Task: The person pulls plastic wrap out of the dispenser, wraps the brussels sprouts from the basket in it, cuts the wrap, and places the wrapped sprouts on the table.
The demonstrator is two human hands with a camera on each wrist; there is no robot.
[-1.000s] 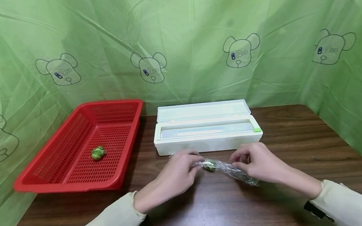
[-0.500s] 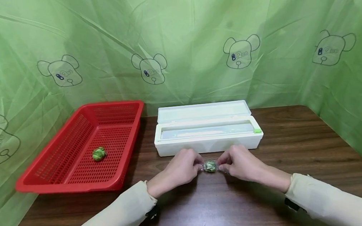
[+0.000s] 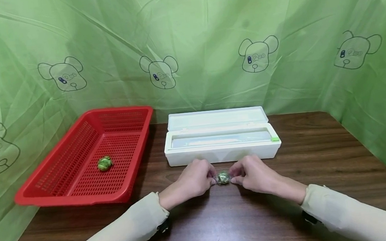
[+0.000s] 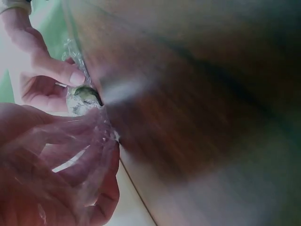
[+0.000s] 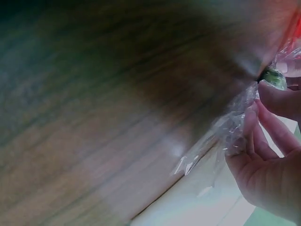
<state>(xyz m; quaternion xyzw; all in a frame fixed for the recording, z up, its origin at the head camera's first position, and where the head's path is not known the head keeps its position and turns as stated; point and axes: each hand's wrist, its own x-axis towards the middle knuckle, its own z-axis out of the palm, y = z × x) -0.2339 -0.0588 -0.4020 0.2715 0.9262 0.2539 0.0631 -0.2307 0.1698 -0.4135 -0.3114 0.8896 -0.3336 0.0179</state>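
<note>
A small green Brussels sprout [image 3: 223, 178] wrapped in clear cling film sits between both hands, low over the table. On its left side my left hand [image 3: 194, 179] pinches the twisted film between thumb and fingers. My right hand [image 3: 256, 175] grips the film close against the sprout's other side. A loose tail of cling film [image 5: 230, 127] trails from the right fingers in the right wrist view. More film [image 4: 61, 141] drapes across the left hand in the left wrist view. Just behind the hands stands a white cling film box [image 3: 223, 154] with its lid raised.
At the left, a red plastic basket [image 3: 140, 148] holds another Brussels sprout [image 3: 105, 163], which looks unwrapped. The cling film box has a green slider [image 3: 275, 139] at its right end. A green curtain [image 3: 205, 27] encloses the back and sides of the wooden table [image 3: 319, 147].
My right hand has moved left along the film, right up to the sprout. The stretched film at the sprout's right is now gathered in. Over the last half second the hands barely shift.
</note>
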